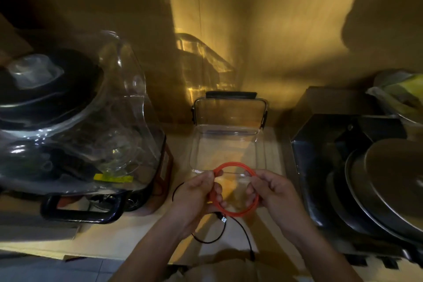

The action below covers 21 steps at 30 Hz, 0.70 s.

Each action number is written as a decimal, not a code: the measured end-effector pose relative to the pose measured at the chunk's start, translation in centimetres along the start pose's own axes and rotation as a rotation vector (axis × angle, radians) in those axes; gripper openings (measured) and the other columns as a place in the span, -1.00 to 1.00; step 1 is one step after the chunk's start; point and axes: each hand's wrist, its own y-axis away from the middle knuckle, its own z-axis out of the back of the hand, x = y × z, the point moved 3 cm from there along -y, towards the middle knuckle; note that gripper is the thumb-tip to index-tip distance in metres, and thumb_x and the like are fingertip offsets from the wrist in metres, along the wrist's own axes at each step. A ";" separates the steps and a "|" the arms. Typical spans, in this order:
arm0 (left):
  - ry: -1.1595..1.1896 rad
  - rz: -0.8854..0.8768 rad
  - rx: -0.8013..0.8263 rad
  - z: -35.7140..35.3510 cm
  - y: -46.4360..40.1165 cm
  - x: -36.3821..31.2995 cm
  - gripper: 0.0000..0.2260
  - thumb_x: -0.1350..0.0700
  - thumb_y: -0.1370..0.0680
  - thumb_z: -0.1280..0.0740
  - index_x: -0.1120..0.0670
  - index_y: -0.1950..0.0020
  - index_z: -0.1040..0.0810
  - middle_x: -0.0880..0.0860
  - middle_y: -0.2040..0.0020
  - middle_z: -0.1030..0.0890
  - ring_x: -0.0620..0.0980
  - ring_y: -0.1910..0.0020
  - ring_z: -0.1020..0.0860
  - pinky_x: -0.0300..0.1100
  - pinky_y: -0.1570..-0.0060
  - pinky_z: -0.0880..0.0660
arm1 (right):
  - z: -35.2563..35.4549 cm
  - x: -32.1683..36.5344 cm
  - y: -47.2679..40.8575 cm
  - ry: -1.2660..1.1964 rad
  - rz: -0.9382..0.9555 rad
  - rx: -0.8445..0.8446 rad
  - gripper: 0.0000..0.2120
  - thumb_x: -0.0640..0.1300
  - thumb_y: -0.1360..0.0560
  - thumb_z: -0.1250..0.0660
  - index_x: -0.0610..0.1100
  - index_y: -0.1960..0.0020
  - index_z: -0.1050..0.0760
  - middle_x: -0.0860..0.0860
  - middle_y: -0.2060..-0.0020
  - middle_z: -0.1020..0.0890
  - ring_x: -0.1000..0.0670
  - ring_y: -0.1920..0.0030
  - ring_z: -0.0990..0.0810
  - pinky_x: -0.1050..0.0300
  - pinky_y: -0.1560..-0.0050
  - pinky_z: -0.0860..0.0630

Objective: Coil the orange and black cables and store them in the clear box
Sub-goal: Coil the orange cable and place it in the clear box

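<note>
Over counter (142,233), orange cable (235,165) coil btwn both grips, L hand (196,192) & R hand (272,192) clamped on opp. sides.

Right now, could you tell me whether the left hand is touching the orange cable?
Touching. The head view shows the left hand with its fingers curled round the left side of the orange cable coil, while the right hand holds the opposite side.

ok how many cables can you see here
2. The orange cable is a coil held in both hands just in front of the clear box. The black cable lies loose on the surface beneath the hands, partly hidden.
</note>
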 end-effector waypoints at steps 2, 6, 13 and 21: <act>-0.095 -0.044 -0.109 0.0 -0.7 0.1 -0.75 0.05 -0.66 -0.19 0.20 -0.13 -0.54 0.14 0.27 -0.53 0.10 0.30 -0.54 -0.03 0.22 -0.60 | -0.1 -0.2 -0.9 0.016 0.017 -0.023 -0.78 -0.19 -0.62 -0.21 -0.04 -0.08 -0.62 -0.01 0.35 -0.62 0.01 0.32 -0.61 0.15 0.26 -0.59; -0.275 -0.087 -0.162 0.1 -2.5 0.1 -0.76 0.05 -0.68 -0.14 0.10 -0.18 -0.54 0.10 0.22 -0.51 0.07 0.24 -0.52 0.11 0.09 -0.61 | -0.5 -0.9 -2.7 -0.021 0.006 -0.089 -0.79 -0.21 -0.61 -0.22 -0.06 -0.10 -0.62 -0.01 0.37 -0.61 0.04 0.37 -0.60 0.22 0.33 -0.55; -0.298 0.062 0.014 1.3 -5.4 -0.4 -0.79 0.14 -0.68 -0.15 0.01 -0.25 -0.51 0.31 -0.16 -0.54 0.20 -0.15 -0.58 -0.12 0.06 -0.63 | -0.1 -1.6 -6.7 -0.060 -0.022 -0.201 -0.82 -0.25 -0.60 -0.25 -0.08 0.05 -0.59 -0.01 0.36 -0.64 0.08 0.48 -0.54 0.24 0.46 -0.50; -0.260 -0.021 -0.172 1.5 -10.2 -0.6 -0.80 0.29 -0.64 -0.20 0.06 -0.03 -0.59 0.14 0.00 -0.60 0.03 0.02 -0.60 -0.23 0.16 -0.63 | -0.4 -2.9 -11.9 0.008 -0.085 -0.273 -0.83 -0.24 -0.60 -0.25 -0.18 -0.12 -0.59 -0.08 0.18 -0.70 0.07 0.45 -0.56 -0.03 0.33 -0.59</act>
